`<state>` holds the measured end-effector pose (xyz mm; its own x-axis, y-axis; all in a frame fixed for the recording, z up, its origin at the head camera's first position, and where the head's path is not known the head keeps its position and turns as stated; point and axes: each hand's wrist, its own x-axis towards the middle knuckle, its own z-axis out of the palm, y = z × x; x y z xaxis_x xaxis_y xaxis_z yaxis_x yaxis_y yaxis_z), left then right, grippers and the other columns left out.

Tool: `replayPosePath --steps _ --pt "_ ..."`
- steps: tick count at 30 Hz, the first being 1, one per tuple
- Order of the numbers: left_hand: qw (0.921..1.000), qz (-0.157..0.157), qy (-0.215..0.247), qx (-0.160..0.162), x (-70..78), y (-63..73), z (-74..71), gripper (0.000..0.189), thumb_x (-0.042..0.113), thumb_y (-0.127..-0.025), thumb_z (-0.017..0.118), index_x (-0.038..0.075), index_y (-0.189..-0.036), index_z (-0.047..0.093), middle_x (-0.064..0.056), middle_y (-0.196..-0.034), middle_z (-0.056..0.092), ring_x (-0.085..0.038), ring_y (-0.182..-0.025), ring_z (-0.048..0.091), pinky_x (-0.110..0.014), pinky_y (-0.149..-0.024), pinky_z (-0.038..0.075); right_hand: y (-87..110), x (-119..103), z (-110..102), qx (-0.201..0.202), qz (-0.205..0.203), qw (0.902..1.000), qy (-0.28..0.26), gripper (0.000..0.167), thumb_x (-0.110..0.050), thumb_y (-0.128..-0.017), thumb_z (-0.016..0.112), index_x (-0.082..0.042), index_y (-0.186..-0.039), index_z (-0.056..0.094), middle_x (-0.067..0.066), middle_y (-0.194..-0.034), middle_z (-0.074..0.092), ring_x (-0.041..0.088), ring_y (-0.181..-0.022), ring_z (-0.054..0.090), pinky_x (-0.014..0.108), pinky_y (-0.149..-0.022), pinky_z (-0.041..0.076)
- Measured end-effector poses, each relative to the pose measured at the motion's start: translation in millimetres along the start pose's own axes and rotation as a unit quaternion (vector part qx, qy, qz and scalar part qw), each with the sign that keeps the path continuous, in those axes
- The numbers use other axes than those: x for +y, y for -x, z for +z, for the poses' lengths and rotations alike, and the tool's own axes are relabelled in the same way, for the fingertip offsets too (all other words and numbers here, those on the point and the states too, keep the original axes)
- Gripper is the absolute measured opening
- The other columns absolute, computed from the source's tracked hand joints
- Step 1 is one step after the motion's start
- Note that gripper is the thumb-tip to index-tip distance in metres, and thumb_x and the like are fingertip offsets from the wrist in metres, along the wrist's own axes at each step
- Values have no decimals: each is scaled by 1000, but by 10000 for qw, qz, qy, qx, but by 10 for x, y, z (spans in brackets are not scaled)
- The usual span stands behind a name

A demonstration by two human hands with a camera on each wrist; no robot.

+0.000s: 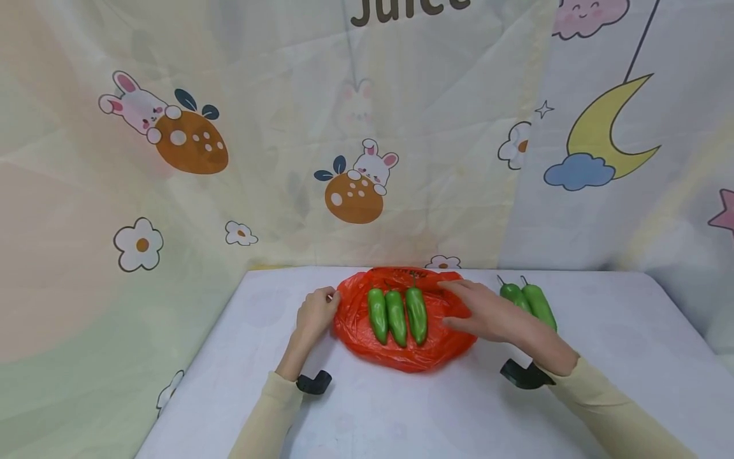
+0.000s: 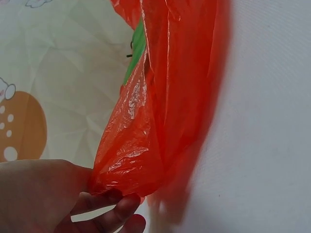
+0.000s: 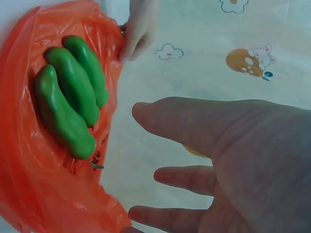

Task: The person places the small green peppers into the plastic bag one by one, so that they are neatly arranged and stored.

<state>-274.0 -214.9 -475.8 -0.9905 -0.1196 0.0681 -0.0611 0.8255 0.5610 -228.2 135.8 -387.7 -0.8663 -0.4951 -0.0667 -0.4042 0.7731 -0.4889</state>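
A red plastic bag (image 1: 421,360) lies spread on the table with three green peppers (image 1: 395,319) side by side in it. At the bag's left edge my left hand (image 1: 315,313) pinches the thin plastic between thumb and fingers; the left wrist view shows the bag (image 2: 131,150) pulled to a gathered corner there. Over the bag's right side is my right hand (image 1: 487,313), fingers spread and holding nothing. The right wrist view has it (image 3: 233,160) apart from the peppers (image 3: 73,82), whose tips and sides are plainly visible.
Two more green peppers (image 1: 539,303) lie on the white table (image 1: 401,414) to the right, partly hidden behind the right hand and forearm. A printed cloth (image 1: 275,191) with rabbits and flowers hangs behind the table's far edge. Each wrist wears a black mount (image 1: 524,375).
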Motion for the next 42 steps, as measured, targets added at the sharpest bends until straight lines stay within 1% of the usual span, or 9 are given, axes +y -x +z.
replayPosePath --steps 7,10,15,21,27,31,34,38,42 --pt "9995 114 -247 135 -22 -15 -33 26 26 -99 54 10 -95 73 -4 -77 68 -18 -63 58 -30 -53 42 62 39 -50 79 158 9998 -99 79 -39 -87 76 -7 -151 42 27 -152 40 50 -136 41 52 -81 59" --pt "9994 101 -295 136 -26 -15 -45 26 28 -99 54 10 -96 74 -5 -79 69 -18 -65 58 -29 -55 43 100 83 -70 126 174 9997 -108 79 -35 -85 78 -8 -150 42 29 -153 38 52 -137 38 56 -81 58" --pt "9997 72 -217 73 -37 -12 -50 26 26 -99 53 9 -96 73 -4 -76 67 -17 -63 57 -29 -53 42 157 174 -112 164 297 9994 67 80 -31 -83 80 -12 -150 44 33 -154 35 56 -138 33 63 -81 55" --pt "9999 83 -132 56 -45 -9 -31 27 26 -100 53 9 -95 73 -3 -73 65 -16 -60 55 -27 -51 41 218 333 -159 138 465 9981 372 84 -34 -80 83 -15 -152 42 34 -153 34 59 -137 31 69 -83 51" --pt "10000 60 -58 3 -29 8 -17 27 26 -100 53 9 -94 72 -3 -70 63 -16 -57 54 -27 -50 41 266 536 -207 11 611 9969 494 88 -37 -77 84 -13 -151 42 36 -152 34 59 -135 31 73 -89 46" --pt "10000 14 -29 10 -20 11 -13 27 27 -101 53 9 -95 72 -3 -71 63 -16 -57 54 -27 -50 41 305 661 -261 -62 662 9969 419 90 -37 -76 84 -12 -151 41 37 -150 34 60 -132 32 70 -85 50" --pt "10000 8 21 18 -3 15 -6 27 26 -101 53 8 -96 73 -4 -72 64 -16 -57 55 -27 -50 42 342 777 -297 -122 633 9973 357 90 -37 -76 84 -10 -151 40 38 -147 36 59 -128 36 64 -81 54" --pt "10000 -12 71 5 16 22 12 27 26 -101 53 7 -98 73 -4 -72 65 -16 -57 55 -26 -50 42 377 935 -326 -226 646 9972 302 88 -33 -77 84 -8 -149 41 36 -140 42 52 -118 45 52 -73 58" --pt "10000 -49 48 22 12 24 22 27 26 -101 53 8 -96 72 -4 -72 64 -16 -57 54 -27 -50 42 398 1064 -359 -301 733 9965 262 85 -30 -78 83 -5 -147 41 33 -130 49 43 -107 51 43 -68 57"
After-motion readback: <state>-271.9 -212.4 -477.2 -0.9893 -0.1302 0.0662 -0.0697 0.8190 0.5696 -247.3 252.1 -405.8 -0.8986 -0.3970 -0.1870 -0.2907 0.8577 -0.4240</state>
